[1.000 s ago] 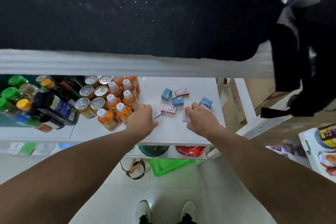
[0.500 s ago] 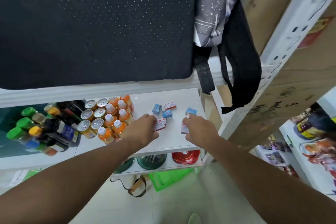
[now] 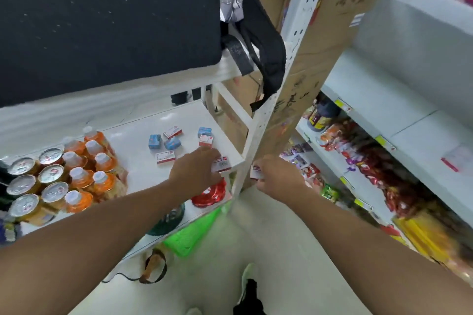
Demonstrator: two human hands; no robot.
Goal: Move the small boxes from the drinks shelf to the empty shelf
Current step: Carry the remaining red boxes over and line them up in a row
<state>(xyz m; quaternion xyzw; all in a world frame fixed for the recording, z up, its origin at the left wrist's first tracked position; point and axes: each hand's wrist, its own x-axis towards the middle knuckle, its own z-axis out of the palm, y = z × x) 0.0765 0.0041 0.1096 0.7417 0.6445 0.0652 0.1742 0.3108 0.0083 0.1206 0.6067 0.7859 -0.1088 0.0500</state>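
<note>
- Now clear of the drinks shelf [image 3: 143,161]: right hand [image 3: 277,178], which a moment ago rested among the boxes, carried out past the white upright [image 3: 258,120], pinching a red-and-white small box [image 3: 256,172] between thumb and curled fingers.
- Likewise lifted toward the shelf's front right corner: left hand [image 3: 195,170], fingers curled over a second red-and-white box [image 3: 222,164], seemingly held just above the board; contact with the surface not discernible.
- Judged meaning: two boxes picked, transfer leg begun, none yet delivered.
- Remaining on the drinks shelf, near the orange bottles [image 3: 94,169] and cans [image 3: 38,181]: three blue boxes [image 3: 155,141] and three red-and-white boxes [image 3: 166,157], loosely grouped.
- View swung rightward since a second ago; pale empty shelf [image 3: 384,100] now visible on the right-hand rack, above the snack packets [image 3: 371,161], well apart from both hands.
- Pose: both forearms extended forward and downward, knuckles up, right wrist angled toward the right-hand rack.
- Probable next requirement: raise and reach right, set both boxes down, return for the remaining six.
</note>
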